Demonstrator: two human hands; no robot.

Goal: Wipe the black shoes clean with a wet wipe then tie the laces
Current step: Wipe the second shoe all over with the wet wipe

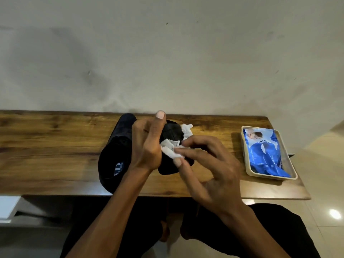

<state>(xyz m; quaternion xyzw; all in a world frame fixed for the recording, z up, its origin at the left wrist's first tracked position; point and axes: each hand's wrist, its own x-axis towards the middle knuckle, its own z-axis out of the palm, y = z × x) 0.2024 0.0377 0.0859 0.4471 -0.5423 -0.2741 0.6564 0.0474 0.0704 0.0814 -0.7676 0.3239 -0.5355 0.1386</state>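
Wiping step in hand; laces not yet reached. One black shoe (115, 153) lies toward the table's (46, 146) front edge, left of centre, insole label up. Left hand (149, 144) grips the second shoe (172, 135) mid-table, thumb raised. Right hand (202, 164) pinches the crumpled wet wipe (171, 150) against it with its fingertips. Next likely calls for turning the shoe to unwiped faces. Wipes pack (268, 151) in its tray (293, 174) near the right edge, well apart; nothing obstructs.

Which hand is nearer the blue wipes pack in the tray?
Right. The right hand is at the middle of the table, pinching the white wipe, with bare wood between it and the wipes pack. The left hand grips the shoe, farther left.
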